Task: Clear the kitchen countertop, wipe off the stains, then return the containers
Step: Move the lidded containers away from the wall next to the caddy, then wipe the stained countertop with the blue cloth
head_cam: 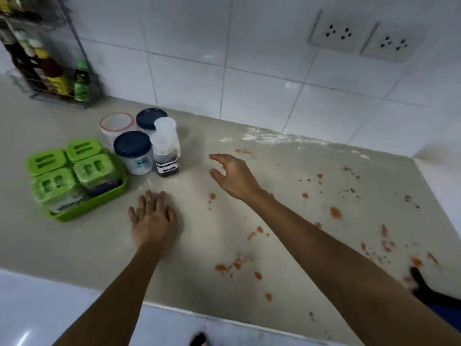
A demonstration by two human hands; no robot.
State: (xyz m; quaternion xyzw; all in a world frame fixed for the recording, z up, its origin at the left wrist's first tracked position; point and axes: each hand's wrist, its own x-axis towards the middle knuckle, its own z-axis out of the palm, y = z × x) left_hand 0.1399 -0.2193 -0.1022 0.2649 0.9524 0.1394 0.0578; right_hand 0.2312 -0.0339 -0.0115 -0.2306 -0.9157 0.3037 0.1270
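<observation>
Left of centre, the small labelled jar (166, 159) looks light, rigid and slick, best gripped round its body by the empty, spread-fingered right hand (233, 177); the left hand (152, 221) lies flat, fingers straight.

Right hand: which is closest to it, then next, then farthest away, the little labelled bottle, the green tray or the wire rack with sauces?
1. The little labelled bottle, just left of the right hand.
2. The green tray, further left, beyond the bottle.
3. The wire rack, in the far left corner against the wall.
</observation>
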